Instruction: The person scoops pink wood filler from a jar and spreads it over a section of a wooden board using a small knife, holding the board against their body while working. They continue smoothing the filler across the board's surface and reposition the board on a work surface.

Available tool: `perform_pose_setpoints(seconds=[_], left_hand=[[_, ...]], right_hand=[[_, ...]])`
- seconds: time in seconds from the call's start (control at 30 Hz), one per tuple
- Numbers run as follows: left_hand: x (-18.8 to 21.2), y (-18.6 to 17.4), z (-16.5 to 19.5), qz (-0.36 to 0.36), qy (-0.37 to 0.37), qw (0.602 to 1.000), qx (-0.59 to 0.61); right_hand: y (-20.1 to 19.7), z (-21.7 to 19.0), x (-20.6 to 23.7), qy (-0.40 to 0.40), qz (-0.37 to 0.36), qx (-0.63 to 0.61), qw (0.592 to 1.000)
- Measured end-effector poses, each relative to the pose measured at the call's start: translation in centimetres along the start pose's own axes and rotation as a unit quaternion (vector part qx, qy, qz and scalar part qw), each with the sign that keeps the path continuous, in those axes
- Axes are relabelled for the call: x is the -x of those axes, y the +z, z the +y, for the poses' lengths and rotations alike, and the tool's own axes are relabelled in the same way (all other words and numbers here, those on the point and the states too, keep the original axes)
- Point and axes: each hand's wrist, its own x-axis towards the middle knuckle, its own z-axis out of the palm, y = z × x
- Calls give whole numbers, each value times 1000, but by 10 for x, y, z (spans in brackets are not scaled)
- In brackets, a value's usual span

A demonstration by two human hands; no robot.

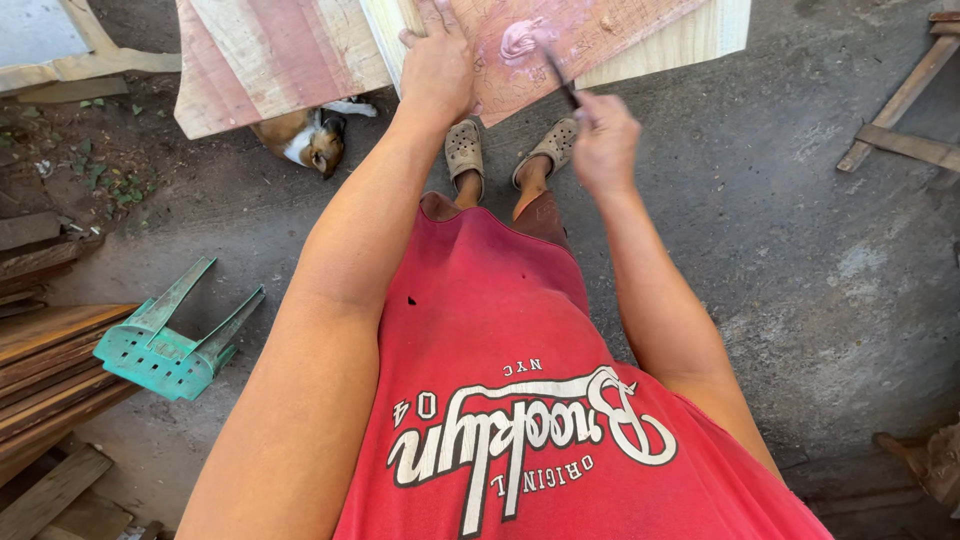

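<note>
My left hand (436, 62) rests flat on a pinkish wooden panel (590, 30) at the top of the view, fingers spread, holding it down. My right hand (603, 140) is closed around a thin dark-handled tool (560, 80) whose tip reaches a blob of pink putty (522, 40) on the panel. The panel lies over pale planks (270, 55). My feet in tan clogs (465, 150) stand on the concrete below.
A brown and white dog (312, 138) lies under the planks at left. An overturned teal plastic stool (170, 345) lies beside stacked boards (45, 375) at left. Wooden strips (905, 120) lie at the upper right on the concrete floor.
</note>
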Motion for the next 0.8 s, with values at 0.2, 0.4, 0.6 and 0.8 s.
perform_pose_setpoints(seconds=[0.2,0.4,0.6,0.8], left_hand=[[-5,7,-3,-2,13,1000,-10],[-12,20,-7,74,83,994,-16],[-11,18,-6,61,6,998,31],[-21,41,-14,88,52,994,-45]], right_hand=[[-6,-12,-3,-3,-31,-5,999],[-38,-26,-27,-111,-24,58,992],[-38,-51,-20,-151,-12,86,985],[-32,-32,-12,-150,-17,53,987]])
